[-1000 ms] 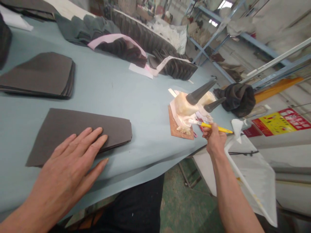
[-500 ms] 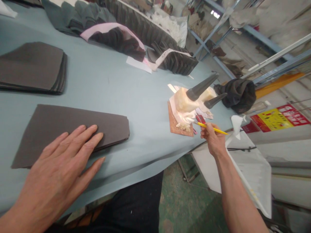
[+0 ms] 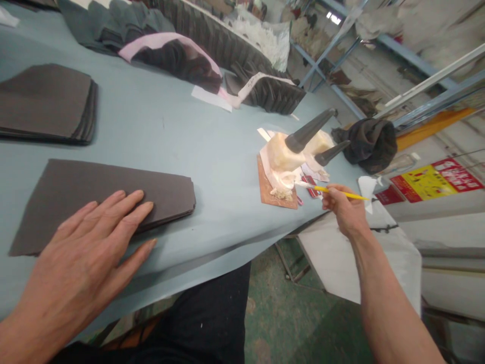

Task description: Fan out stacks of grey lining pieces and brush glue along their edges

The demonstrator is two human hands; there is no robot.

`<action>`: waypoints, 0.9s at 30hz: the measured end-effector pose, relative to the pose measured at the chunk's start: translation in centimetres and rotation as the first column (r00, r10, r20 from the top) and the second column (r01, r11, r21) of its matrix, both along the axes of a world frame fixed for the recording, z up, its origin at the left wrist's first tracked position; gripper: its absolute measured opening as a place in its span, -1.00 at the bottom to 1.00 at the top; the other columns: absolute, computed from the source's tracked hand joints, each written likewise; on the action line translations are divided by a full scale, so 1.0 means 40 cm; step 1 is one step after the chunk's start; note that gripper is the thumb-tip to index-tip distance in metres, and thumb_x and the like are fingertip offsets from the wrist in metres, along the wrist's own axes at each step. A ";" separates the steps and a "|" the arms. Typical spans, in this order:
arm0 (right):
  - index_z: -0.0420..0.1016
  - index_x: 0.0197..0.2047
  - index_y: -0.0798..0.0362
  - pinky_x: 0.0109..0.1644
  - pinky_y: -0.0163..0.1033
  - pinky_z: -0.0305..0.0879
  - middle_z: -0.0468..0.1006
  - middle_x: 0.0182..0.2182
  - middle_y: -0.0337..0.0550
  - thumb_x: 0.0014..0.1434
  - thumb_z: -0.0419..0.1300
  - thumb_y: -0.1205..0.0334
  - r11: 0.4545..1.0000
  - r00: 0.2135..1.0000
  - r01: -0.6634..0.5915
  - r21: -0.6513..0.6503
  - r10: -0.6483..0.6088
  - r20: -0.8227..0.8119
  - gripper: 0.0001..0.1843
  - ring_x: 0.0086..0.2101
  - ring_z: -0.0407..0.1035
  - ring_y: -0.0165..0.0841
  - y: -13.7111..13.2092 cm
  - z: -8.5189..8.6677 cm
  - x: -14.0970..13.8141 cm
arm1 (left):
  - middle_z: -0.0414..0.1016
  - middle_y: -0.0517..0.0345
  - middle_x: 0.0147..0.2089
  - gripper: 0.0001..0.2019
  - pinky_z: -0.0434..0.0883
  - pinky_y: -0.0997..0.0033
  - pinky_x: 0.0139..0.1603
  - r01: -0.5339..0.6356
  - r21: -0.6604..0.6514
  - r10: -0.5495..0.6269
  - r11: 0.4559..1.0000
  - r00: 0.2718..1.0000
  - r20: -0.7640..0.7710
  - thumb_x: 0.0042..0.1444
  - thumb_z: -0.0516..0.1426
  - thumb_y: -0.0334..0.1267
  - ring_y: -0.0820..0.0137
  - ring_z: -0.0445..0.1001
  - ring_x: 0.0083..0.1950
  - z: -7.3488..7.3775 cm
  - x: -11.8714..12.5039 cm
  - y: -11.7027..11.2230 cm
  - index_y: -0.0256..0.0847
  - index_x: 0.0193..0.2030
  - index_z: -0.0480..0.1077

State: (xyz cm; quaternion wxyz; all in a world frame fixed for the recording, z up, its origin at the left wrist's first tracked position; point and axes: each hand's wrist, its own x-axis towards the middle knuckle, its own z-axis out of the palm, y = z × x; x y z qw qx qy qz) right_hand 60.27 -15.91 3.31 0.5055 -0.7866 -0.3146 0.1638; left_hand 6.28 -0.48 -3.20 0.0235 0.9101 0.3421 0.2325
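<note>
My left hand [image 3: 102,232] lies flat, fingers stretched, on a stack of dark grey-brown cut fabric pieces [image 3: 151,189] at the near edge of the table. My right hand [image 3: 343,207] pinches a yellow-handled brush [image 3: 337,191] at the far right. White stuff covers the brush's tip, which is close to a cut-open pale plastic container [image 3: 286,154] with a whitish paste [image 3: 287,179] at its mouth. Under this container is a brown board [image 3: 271,189] with dried crumbs of paste on it. Two dark tapered handles [image 3: 308,131] stick up from the containers.
Another stack of dark pieces [image 3: 45,101] lies at the left on the blue-grey table cover [image 3: 151,126]. Rows of dark folded pieces [image 3: 265,93] with a pink strip [image 3: 166,38] stand along the back. A dark cloth bundle [image 3: 369,144] and a white side table [image 3: 337,258] are at the right.
My right hand has drawn the brush a little to the right, away from the container's mouth. My left hand stays flat on the stack. The whole view has shifted slightly.
</note>
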 end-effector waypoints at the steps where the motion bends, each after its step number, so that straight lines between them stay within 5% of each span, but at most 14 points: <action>1: 0.51 0.11 0.15 -0.18 -0.30 0.54 0.55 -0.13 -0.14 0.49 0.29 0.00 1.000 1.000 0.020 0.017 -0.019 -0.016 -0.63 -0.25 0.47 -0.44 0.004 -0.003 -0.003 | 0.32 -0.29 0.57 -0.43 0.24 -0.34 0.55 -0.003 -0.006 0.003 1.000 1.000 -0.001 0.51 -0.11 -0.02 -0.27 0.33 0.56 -0.001 0.000 0.000 -0.27 0.48 0.30; 10: 0.51 0.16 0.14 -0.08 -0.22 0.59 0.56 -0.04 -0.09 0.49 0.29 -0.01 0.982 0.966 0.173 0.081 -0.153 -0.210 -0.60 -0.15 0.51 -0.38 0.048 -0.085 -0.066 | 0.32 -0.27 0.57 -0.48 0.22 -0.30 0.58 -0.035 -0.053 0.035 0.998 0.999 -0.015 0.53 -0.10 -0.06 -0.19 0.31 0.59 0.021 0.005 -0.013 -0.26 0.46 0.32; 20: 0.48 0.27 0.11 0.15 -0.02 0.58 0.53 0.14 0.00 0.48 0.28 -0.06 0.908 0.871 0.404 0.114 -0.343 -0.352 -0.52 0.06 0.51 -0.24 0.031 -0.073 -0.054 | 0.39 -0.38 0.51 -0.48 0.32 -0.37 0.47 0.004 0.021 -0.004 1.000 1.000 -0.001 0.52 -0.08 -0.12 -0.32 0.40 0.49 0.032 0.010 -0.015 -0.42 0.41 0.38; 27: 0.48 0.27 0.11 0.16 -0.01 0.58 0.53 0.15 0.01 0.48 0.28 -0.05 0.888 0.830 0.453 0.071 -0.391 -0.398 -0.52 0.06 0.51 -0.24 0.061 -0.097 -0.046 | 0.40 -0.26 0.52 -0.52 0.36 -0.26 0.49 -0.017 0.044 0.019 0.999 0.999 -0.036 0.54 -0.09 -0.10 -0.17 0.42 0.50 0.030 0.013 -0.017 -0.30 0.42 0.32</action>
